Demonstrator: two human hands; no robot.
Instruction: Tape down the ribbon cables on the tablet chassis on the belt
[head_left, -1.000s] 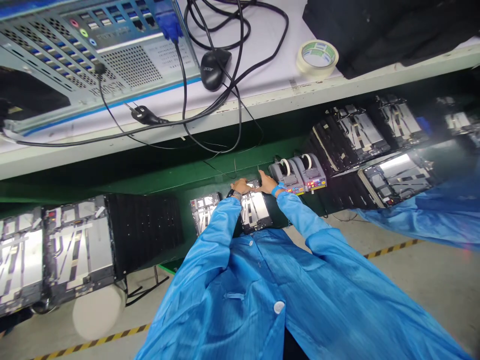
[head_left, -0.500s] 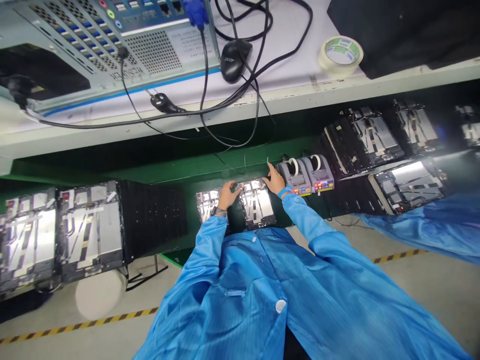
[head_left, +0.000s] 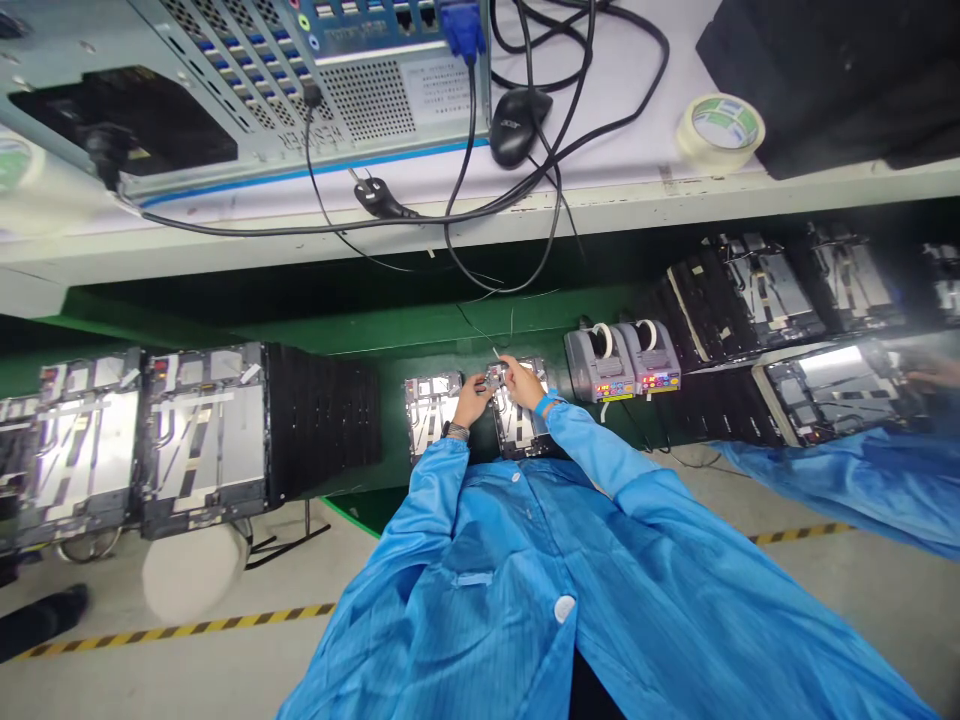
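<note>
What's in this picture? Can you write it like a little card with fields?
Left hand: at a tiny silver piece, dark wristwatch on wrist
Right hand: touching the tiny silver piece, blue wristband on wrist
Under hands: flat silver metal frame
Beside it: grey tape dispenser
Belt: green conveyor belt
Shelf: black computer mouse, beige masking tape roll
</note>
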